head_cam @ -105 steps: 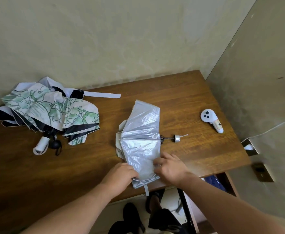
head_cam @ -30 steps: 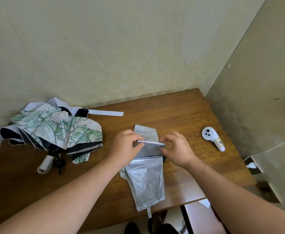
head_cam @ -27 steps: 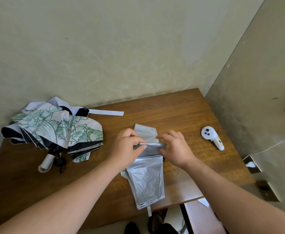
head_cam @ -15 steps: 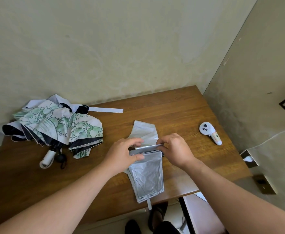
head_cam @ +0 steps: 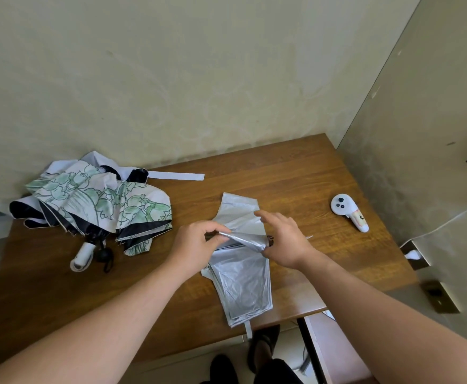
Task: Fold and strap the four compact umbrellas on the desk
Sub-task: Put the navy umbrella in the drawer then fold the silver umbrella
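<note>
A silver compact umbrella [head_cam: 242, 284] lies flat on the brown desk [head_cam: 296, 178], its canopy panels stacked and its strap hanging over the front edge. My left hand [head_cam: 196, 249] pinches the left end of a raised silver fold above the shaft. My right hand [head_cam: 284, 242] holds the fold's right end with thumb and palm, the fingers stretched over it. A second umbrella with a green flower print and black lining [head_cam: 96, 206] lies crumpled at the desk's back left, its white handle [head_cam: 84, 253] pointing toward me.
A white game controller [head_cam: 348, 210] rests near the desk's right edge. The flower umbrella's long white strap [head_cam: 177, 176] lies along the back of the desk. Walls close the desk in at the back and right. My feet show below the front edge.
Both hands moved from the canopy's near edge up to its middle and lifted a fold of silver fabric. My right hand's fingers have just straightened over it.
</note>
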A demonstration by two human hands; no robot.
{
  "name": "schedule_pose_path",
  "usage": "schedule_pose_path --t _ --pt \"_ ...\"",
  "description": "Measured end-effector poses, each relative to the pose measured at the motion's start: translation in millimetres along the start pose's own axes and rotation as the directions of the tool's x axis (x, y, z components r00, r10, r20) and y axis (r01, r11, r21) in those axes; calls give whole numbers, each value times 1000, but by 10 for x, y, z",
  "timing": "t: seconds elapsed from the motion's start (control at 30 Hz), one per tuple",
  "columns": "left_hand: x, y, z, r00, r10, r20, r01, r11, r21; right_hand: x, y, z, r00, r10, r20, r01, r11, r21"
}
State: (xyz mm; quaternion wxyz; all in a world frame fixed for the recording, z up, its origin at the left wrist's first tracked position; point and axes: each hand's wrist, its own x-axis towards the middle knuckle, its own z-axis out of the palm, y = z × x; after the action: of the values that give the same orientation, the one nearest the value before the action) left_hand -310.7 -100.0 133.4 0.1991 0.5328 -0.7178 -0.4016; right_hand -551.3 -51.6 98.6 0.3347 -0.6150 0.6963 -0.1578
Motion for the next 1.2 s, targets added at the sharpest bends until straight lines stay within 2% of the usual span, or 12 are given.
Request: schedule_pose_path --t 0.1,0.2,0.27,0.37,0.47,0.57,0.67,0.8,0.87,1.0,1.1,1.2 --pt "15 5 6 1000 -17 -5 17 1000 -9 35 53 58 986 79 144 -84 996 33" --pt "48 -40 3 999 -35 -11 35 999 -35 21 147 144 982 33 185 -28 999 -30" --pt "67 -49 12 999 -45 -8 45 997 -60 28 159 179 997 -11 82 12 1000 -11" --pt "107 -61 18 999 -49 0 49 996 -68 114 143 147 976 -56 -211 50 998 -36" --pt "183 -145 2 996 -48 79 52 997 -53 158 112 80 981 -52 -186 48 999 -26" --pt "238 -216 47 983 -27 181 0 989 148 157 124 9 990 -22 -137 29 998 50" --pt "278 -306 122 990 4 139 -37 970 239 137 192 -23 988 -16 -156 33 994 106" --pt "268 -405 168 988 43 145 -81 960 268 55 260 -10 958 -151 -244 158 987 8" --pt "236 -434 175 975 108 195 -162 945 286 5 300 42 947 -247 -207 244 969 -39" --pt "210 -557 211 929 266 259 -355 841 408 -107 443 172 899 -437 -34 419 881 -220" --pt "126 -681 261 880 317 352 -462 741 487 -180 529 293 878 -474 68 468 818 -336" --pt "15 -819 339 843 320 431 -519 693 500 -225 616 421 885 -445 137 463 806 -368"
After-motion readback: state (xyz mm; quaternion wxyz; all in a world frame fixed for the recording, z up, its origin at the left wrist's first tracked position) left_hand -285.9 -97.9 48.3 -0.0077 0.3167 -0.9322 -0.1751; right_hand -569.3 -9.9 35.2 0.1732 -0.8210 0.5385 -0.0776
